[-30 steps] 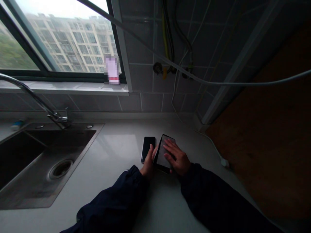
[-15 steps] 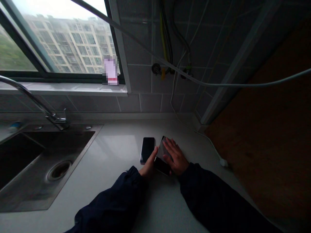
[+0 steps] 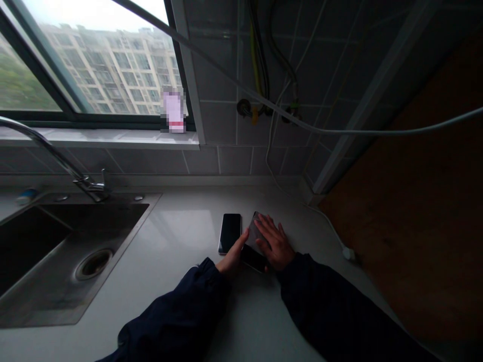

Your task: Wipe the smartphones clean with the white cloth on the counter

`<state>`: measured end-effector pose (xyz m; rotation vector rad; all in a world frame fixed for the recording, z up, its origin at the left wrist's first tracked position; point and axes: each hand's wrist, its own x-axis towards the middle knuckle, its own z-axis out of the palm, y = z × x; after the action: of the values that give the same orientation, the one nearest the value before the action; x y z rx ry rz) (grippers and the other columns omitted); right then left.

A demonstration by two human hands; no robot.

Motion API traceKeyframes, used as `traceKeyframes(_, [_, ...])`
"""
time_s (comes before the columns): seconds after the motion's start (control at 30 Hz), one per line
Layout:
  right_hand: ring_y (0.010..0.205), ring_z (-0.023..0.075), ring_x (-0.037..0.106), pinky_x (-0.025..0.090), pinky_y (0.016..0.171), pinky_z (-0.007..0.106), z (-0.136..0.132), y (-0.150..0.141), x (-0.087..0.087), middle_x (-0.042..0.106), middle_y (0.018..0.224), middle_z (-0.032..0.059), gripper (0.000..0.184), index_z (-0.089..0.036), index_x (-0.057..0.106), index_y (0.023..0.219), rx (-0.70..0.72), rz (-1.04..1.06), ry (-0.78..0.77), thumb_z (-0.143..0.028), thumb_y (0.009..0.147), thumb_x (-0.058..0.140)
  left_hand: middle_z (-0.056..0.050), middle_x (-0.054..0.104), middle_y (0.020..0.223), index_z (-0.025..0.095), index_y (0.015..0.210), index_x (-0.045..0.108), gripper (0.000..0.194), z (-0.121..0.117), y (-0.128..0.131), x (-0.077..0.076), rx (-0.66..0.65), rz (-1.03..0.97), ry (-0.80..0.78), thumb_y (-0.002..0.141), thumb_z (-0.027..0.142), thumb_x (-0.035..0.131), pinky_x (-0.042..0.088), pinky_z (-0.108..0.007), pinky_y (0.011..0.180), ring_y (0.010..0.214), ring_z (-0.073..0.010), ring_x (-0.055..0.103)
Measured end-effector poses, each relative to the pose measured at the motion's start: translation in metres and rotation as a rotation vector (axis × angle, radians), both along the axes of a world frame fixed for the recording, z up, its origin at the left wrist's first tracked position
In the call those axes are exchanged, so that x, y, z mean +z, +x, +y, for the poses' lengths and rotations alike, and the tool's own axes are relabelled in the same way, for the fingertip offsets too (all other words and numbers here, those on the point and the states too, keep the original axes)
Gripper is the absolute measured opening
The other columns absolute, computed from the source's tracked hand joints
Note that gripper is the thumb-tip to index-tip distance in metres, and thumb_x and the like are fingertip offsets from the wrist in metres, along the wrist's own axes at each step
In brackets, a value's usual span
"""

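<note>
A black smartphone (image 3: 229, 233) lies face up on the white countertop (image 3: 181, 231), with my left hand (image 3: 234, 256) just below and right of it. The fingers of that hand are straight and together, their tips beside a second dark phone (image 3: 253, 258). A grey translucent sheet (image 3: 255, 233), possibly a screen protector, covers the upper part of this second phone. My right hand (image 3: 276, 244) lies flat over the sheet with its fingers spread, hiding much of it.
A steel sink (image 3: 124, 236) with a chrome faucet (image 3: 87, 183) lies left. Behind are a tiled wall, a window sill with a blurred pink-and-white object (image 3: 173, 110), and hanging cables (image 3: 332, 131). A white plug (image 3: 349, 254) lies at the counter's right, beside a brown wooden surface (image 3: 407, 226).
The sheet has gone from tilted over the whole second phone to lying on its upper part, baring the lower screen. My left hand has let go of the edge, its fingers now straight.
</note>
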<state>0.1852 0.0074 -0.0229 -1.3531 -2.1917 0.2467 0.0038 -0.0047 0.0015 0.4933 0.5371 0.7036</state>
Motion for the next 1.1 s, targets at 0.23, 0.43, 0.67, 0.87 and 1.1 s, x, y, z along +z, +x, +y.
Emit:
traceKeyframes(0.23, [0.156, 0.0356, 0.025, 0.024, 0.116, 0.076, 0.003, 0.002, 0.001, 0.031, 0.167, 0.0095, 0.059, -0.031, 0.033, 0.16, -0.052, 0.044, -0.018, -0.053, 0.106, 0.035, -0.016, 0.068, 0.134, 0.026, 0.157, 0.042, 0.07, -0.004, 0.0, 0.004, 0.011, 0.008, 0.044, 0.097, 0.06, 0.051, 0.059, -0.046, 0.086, 0.106, -0.0339, 0.072])
traceKeyframes(0.43, [0.157, 0.036, 0.022, 0.024, 0.117, 0.075, 0.0, 0.001, 0.001, 0.031, 0.167, 0.0103, 0.063, -0.027, 0.033, 0.161, 0.009, 0.015, -0.023, -0.056, 0.104, 0.039, -0.014, 0.067, 0.136, 0.025, 0.156, 0.045, 0.066, -0.002, 0.001, 0.001, 0.042, -0.035, 0.021, 0.098, 0.058, 0.05, 0.056, -0.047, 0.096, 0.117, -0.0342, 0.069])
traceKeyframes(0.67, [0.157, 0.0318, 0.021, 0.021, 0.125, 0.062, -0.011, -0.008, 0.003, 0.034, 0.166, 0.0118, 0.068, -0.021, 0.041, 0.158, 0.3, 0.008, 0.058, -0.06, 0.103, 0.04, -0.018, 0.069, 0.133, 0.012, 0.149, 0.053, 0.078, 0.003, 0.002, 0.002, 0.149, -0.086, -0.054, 0.099, 0.069, 0.035, 0.039, -0.044, 0.116, 0.134, -0.0317, 0.058])
traceKeyframes(0.87, [0.157, 0.0291, 0.026, 0.025, 0.126, 0.056, -0.015, -0.011, 0.009, 0.037, 0.165, 0.01, 0.065, -0.022, 0.043, 0.157, 0.382, -0.019, 0.078, -0.059, 0.104, 0.039, -0.02, 0.067, 0.135, 0.008, 0.145, 0.056, 0.085, 0.003, 0.0, 0.0, 0.107, -0.106, -0.047, 0.096, 0.074, 0.033, 0.033, -0.043, 0.12, 0.138, -0.0314, 0.054])
traceKeyframes(1.1, [0.156, 0.0303, 0.026, 0.028, 0.124, 0.058, 0.001, 0.0, -0.004, 0.036, 0.165, 0.0097, 0.062, -0.022, 0.044, 0.156, 0.147, 0.03, 0.172, -0.057, 0.107, 0.03, -0.016, 0.066, 0.137, 0.019, 0.152, 0.05, 0.069, 0.001, -0.001, -0.005, -0.002, -0.087, 0.017, 0.097, 0.061, 0.05, 0.048, -0.05, 0.106, 0.129, -0.037, 0.061])
